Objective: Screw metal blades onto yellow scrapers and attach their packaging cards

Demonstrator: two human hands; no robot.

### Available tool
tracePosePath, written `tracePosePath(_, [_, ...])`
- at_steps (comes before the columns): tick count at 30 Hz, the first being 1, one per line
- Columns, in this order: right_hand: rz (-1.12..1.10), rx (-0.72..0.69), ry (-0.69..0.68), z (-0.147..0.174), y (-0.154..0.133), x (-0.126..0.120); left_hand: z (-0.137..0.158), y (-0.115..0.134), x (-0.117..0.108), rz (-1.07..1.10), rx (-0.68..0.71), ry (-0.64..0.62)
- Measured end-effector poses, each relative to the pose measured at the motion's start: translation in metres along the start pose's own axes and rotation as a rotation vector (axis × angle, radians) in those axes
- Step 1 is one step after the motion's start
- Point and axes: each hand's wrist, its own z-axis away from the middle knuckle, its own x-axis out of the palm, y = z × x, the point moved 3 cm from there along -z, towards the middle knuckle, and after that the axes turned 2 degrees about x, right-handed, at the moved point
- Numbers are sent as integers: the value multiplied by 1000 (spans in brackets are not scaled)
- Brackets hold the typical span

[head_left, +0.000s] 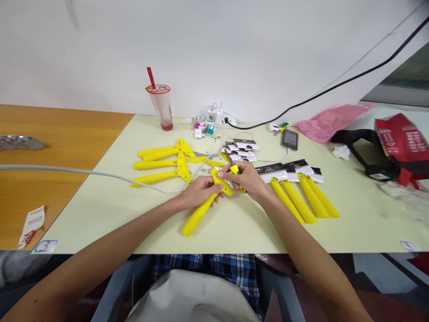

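My left hand point(203, 190) is closed round a yellow plastic scraper point(197, 217), its handle slanting down toward the table's front edge. A bit of shiny metal shows beside the scraper's head. My right hand point(247, 178) grips a screwdriver point(234, 169) with a yellow and green handle, its metal shaft pointing up and away from the scraper. The thumb and fingertips of that hand also touch the scraper's head. Left of my hands lie several yellow scraper bodies point(157, 164). To the right, more yellow handles point(296, 201) stick out of black-and-white sleeves point(273, 171).
Small metal parts and flat blades point(208, 155) lie beyond my hands. A cup with a red straw point(161, 107) stands by the wall near a power strip point(217, 117). A grey cable point(100, 172) crosses on the left. A pink bag point(330, 121) and headband point(360, 154) lie right.
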Motion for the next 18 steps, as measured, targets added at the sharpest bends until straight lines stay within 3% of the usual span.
tracePosePath(8, [-54,-30,82,-5,0,-8,-4,3,-5,290,-58,125])
tracePosePath(18, [-104,-12,72,-8,0,-12,-5,1,-6,347,-57,182])
